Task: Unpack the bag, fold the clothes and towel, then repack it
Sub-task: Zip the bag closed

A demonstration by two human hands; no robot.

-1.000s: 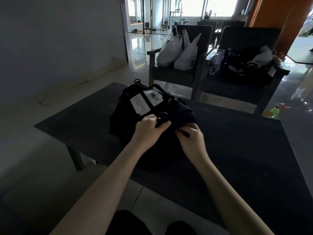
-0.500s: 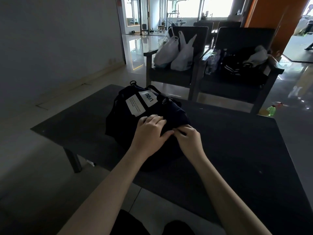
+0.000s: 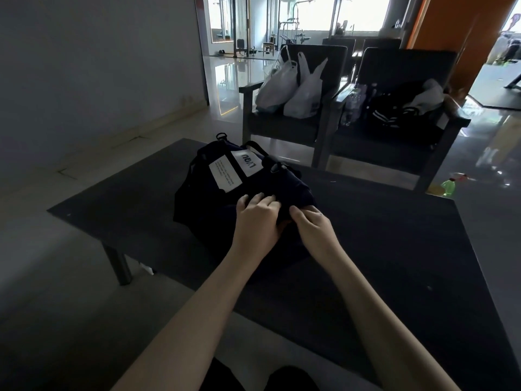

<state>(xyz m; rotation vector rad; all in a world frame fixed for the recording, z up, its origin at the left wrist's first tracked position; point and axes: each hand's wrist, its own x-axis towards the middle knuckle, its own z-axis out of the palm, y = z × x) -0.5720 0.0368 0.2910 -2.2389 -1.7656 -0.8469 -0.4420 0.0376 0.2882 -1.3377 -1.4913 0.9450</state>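
Note:
A dark bag [image 3: 222,193] with two white labels on top stands closed on the low dark table [image 3: 394,249]. Both of my hands are at its near top. My left hand [image 3: 258,217] lies over the fabric, fingers fairly straight and pressing down. Touching it on the right, my right hand [image 3: 310,225] has its fingers curled and pinches the bag's dark fabric. What lies under the fingertips is too dark to make out. No clothes or towel are visible.
Two dark armchairs stand behind the table: the left chair [image 3: 282,128] holds white plastic bags [image 3: 293,88], the right chair [image 3: 394,148] dark clothing and bottles. A green bottle [image 3: 448,187] lies on the glossy floor at right. A wall runs along the left.
My left hand let go of a dark strap it gripped and now lies flatter on the bag. My right hand stays pinched beside it. The view has shifted slightly.

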